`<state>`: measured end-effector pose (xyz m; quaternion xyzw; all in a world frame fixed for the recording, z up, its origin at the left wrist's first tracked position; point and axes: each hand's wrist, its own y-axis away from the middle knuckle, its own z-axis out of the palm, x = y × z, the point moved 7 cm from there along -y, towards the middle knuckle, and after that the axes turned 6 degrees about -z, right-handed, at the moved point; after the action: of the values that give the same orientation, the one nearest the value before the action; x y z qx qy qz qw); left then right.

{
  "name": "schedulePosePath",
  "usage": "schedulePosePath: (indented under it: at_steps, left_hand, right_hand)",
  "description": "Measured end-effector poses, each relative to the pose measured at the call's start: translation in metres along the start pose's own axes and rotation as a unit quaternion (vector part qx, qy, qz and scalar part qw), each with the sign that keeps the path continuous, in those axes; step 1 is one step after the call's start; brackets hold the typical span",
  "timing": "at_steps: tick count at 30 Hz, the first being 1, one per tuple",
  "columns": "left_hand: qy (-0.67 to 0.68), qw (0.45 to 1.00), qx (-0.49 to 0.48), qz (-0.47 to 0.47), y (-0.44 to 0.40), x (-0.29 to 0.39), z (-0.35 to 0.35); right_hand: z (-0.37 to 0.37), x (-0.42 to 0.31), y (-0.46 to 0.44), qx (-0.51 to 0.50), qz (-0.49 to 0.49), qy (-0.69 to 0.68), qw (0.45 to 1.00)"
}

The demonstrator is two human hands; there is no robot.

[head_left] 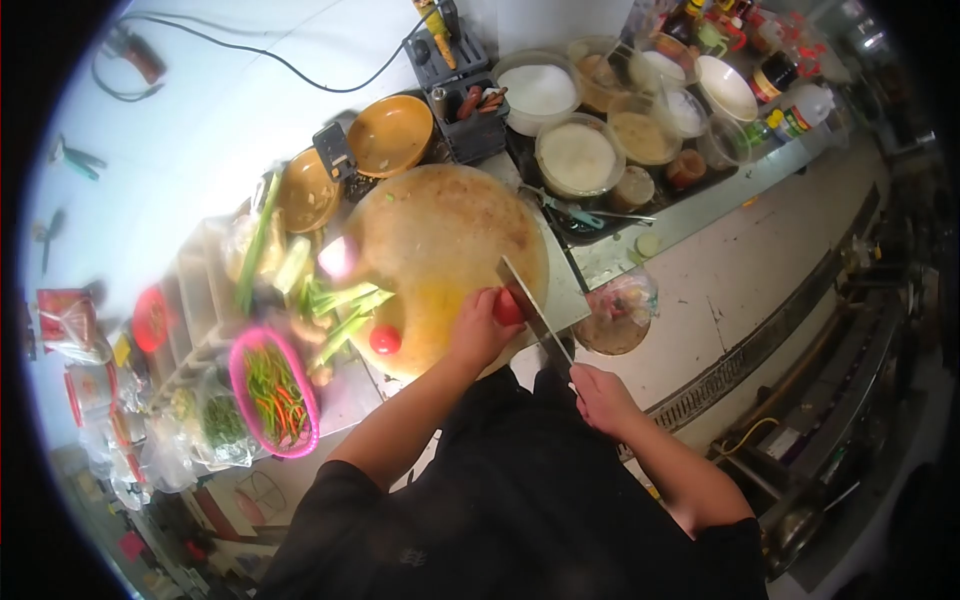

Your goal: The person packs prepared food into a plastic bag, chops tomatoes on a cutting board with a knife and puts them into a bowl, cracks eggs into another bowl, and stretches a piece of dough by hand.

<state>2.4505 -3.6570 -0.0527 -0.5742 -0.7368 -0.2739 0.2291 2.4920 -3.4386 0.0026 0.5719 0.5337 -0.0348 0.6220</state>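
We count two hands, one knife and two red tomatoes. The held tomato (508,308) sits under the left hand (476,328), at the near right part of the one round board (450,225); the loose tomato (385,339) lies on that board, to the left of the same hand. Farther left and beyond, we record one pale pink-purple piece (338,257) and several cut green stalks (345,308), too overlapped to count. We note two brown bowls (390,135) past the board, ahead and left of both hands, and one pink basket (236,375) of green and red peppers well to their left. We find the left forearm angled forward and right, its fingers bent around the tomato, pressing it. The right hand (603,398), nearer the body and off the board, is closed round the handle of the cleaver (530,305), whose blade slants forward and left, close against the held tomato; we cannot tell whether it has cut in.
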Motion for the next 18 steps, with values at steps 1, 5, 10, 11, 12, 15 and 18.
schedulePosePath:
  at_steps: [1,5,10,11,12,15,18]
  left_hand:
    - [0.006,1.0,0.009,0.017,0.002,-0.001,-0.002]
    - [0.104,0.994,-0.021,-0.033,0.007,-0.017,-0.004]
    - [0.114,0.99,-0.025,-0.074,0.016,-0.032,-0.001]
    - [0.123,0.989,-0.022,-0.079,0.017,-0.035,0.001]
    - [0.122,0.989,-0.025,-0.078,0.018,-0.036,0.002]
    - [0.117,0.992,-0.016,-0.048,0.021,-0.036,-0.002]
    - [0.101,0.994,-0.006,-0.029,0.022,-0.034,-0.006]
  right_hand:
    - [0.004,0.004,0.006,-0.031,0.072,-0.022,0.997]
    - [0.023,-0.015,-0.022,0.013,-0.097,-0.019,0.995]
    - [0.029,-0.036,-0.019,0.041,-0.165,0.051,0.984]
    - [0.03,-0.042,-0.022,0.042,-0.162,0.049,0.985]
    - [0.033,-0.052,-0.029,0.027,-0.158,0.037,0.986]
    - [0.038,-0.053,-0.043,0.014,-0.152,0.025,0.988]
    - [0.031,-0.035,-0.03,0.016,-0.123,0.039,0.991]
